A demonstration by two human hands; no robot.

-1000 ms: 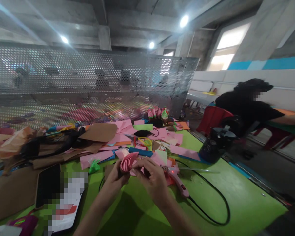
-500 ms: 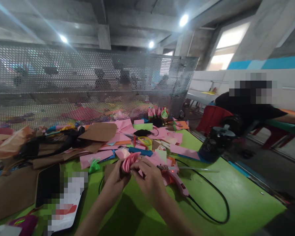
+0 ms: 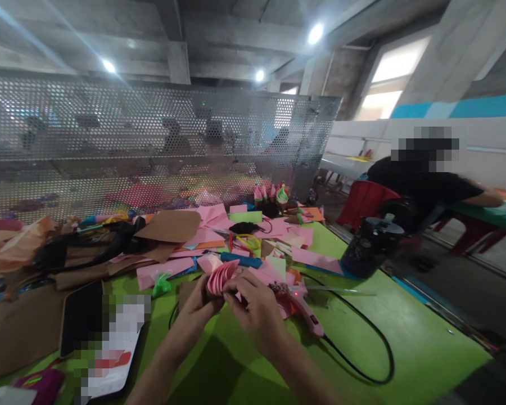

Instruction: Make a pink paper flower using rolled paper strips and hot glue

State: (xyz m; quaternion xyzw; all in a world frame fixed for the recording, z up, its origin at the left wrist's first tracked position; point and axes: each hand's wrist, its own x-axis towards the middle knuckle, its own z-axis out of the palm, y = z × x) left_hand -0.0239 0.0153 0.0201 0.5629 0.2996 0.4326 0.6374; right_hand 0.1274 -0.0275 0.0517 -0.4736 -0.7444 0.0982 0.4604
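Your left hand [image 3: 199, 306] held the pink coil [image 3: 220, 278], probably to keep it steady, while your right hand [image 3: 256, 301] pinched its edge, the glue gun [image 3: 307, 313] lying near.

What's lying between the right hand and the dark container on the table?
In the head view: the pink glue gun, clear stick, part of the black cord and a strip of pink paper.
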